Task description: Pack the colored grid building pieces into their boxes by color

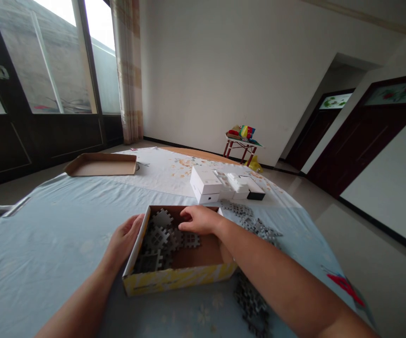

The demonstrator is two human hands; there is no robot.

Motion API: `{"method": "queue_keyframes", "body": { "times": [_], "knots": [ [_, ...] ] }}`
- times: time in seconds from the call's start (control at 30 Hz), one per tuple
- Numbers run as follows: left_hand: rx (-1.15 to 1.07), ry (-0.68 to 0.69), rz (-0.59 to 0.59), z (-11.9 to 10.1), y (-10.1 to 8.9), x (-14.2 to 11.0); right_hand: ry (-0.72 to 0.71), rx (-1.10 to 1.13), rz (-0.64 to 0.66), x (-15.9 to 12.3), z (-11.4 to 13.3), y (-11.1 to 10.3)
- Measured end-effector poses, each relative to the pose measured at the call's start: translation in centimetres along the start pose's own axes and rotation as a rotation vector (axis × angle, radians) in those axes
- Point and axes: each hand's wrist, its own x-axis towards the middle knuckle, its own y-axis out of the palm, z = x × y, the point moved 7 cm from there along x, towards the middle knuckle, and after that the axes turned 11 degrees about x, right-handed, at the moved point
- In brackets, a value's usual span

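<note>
My left hand (125,237) grips the left wall of a yellow-patterned cardboard box (178,279). The box lies open on a pale blue cloth (48,244). My right hand (199,220) reaches over the box's far rim, its fingers curled above the contents, with no piece visible in it. Inside, grey interlocking waffle-shaped plastic blocks (159,239) lie heaped toward the left. More of these blocks (255,225) lie loose on the cloth beyond my right wrist, and a linked strip of them (252,303) rests below my right forearm.
Stacked white boxes (205,184) and a black-and-white box (254,189) stand just beyond the open box. A shallow cardboard tray (100,164) lies at the far left. A small red stand (241,149) holding colourful bags stands by the wall.
</note>
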Motion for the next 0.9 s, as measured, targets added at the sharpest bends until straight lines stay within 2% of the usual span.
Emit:
{"method": "queue_keyframes", "body": {
  "times": [0.1, 0.2, 0.27, 0.37, 0.4, 0.5, 0.6, 0.7, 0.8, 0.83, 0.9],
  "knots": [
    [-0.004, -0.001, 0.011, 0.2, 0.1, 0.1, 0.039, -0.217, 0.055, -0.8, -0.3, 0.4],
    [-0.013, -0.012, 0.018, 0.2, 0.1, 0.1, -0.018, -0.254, 0.191, -0.9, -0.2, 1.8],
    [-0.015, -0.018, 0.018, 0.1, 0.1, -0.1, -0.060, -0.223, 0.162, -0.8, 0.0, 1.8],
    [-0.027, -0.025, 0.023, 0.1, 0.2, -0.2, -0.097, -0.150, -0.010, -0.3, 0.5, 0.8],
    [-0.031, -0.028, 0.028, 0.2, 0.2, -0.1, -0.136, -0.130, -0.027, -0.2, 1.0, 0.8],
    [-0.047, -0.048, 0.048, 0.6, 0.3, 0.0, -0.248, -0.144, 0.067, 0.0, 2.3, 1.7],
    [-0.060, -0.058, 0.067, 0.9, 0.3, 0.2, -0.234, -0.151, 0.140, -0.1, 2.4, 1.6],
    [-0.062, -0.065, 0.072, 1.1, 0.3, 0.4, -0.222, -0.027, -0.009, -1.3, 1.4, -1.8],
    [-0.075, -0.077, 0.077, 1.3, 0.3, 0.4, -0.143, 0.076, -0.266, -3.6, -2.1, -7.0],
    [-0.080, -0.081, 0.077, 1.3, 0.3, 0.4, -0.065, 0.070, -0.333, -4.4, -3.9, -8.6],
    [-0.090, -0.088, 0.074, 1.1, 0.3, 0.3, 0.212, -0.056, -0.449, -6.1, -8.6, -11.2]
  ]
}}
